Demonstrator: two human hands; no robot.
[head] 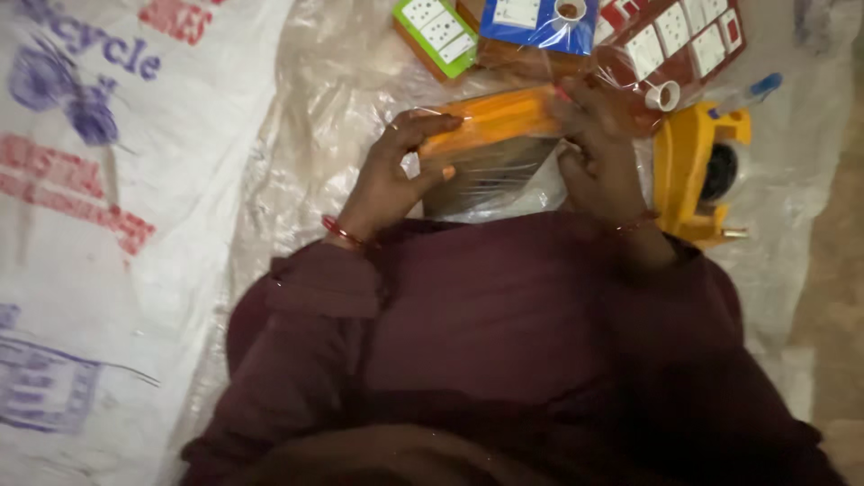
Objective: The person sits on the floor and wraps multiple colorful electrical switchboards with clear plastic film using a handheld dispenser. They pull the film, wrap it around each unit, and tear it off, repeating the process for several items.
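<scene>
Your left hand (389,180) gripped the near-left end of the orange wrapped box (490,119), thumb under, fingers curled over; your right hand (598,148) clamped its right end. You held it just above a clear plastic sheet (315,117) spread over a printed white sack (99,225). A yellow tape dispenser (688,171) sat right. Your maroon sleeves hid the near floor; the far boxes were cut off.

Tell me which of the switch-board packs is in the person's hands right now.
The orange pack, gripped at its ends by the left hand and right hand. The green, blue and red-brown packs lie untouched beyond it.
</scene>
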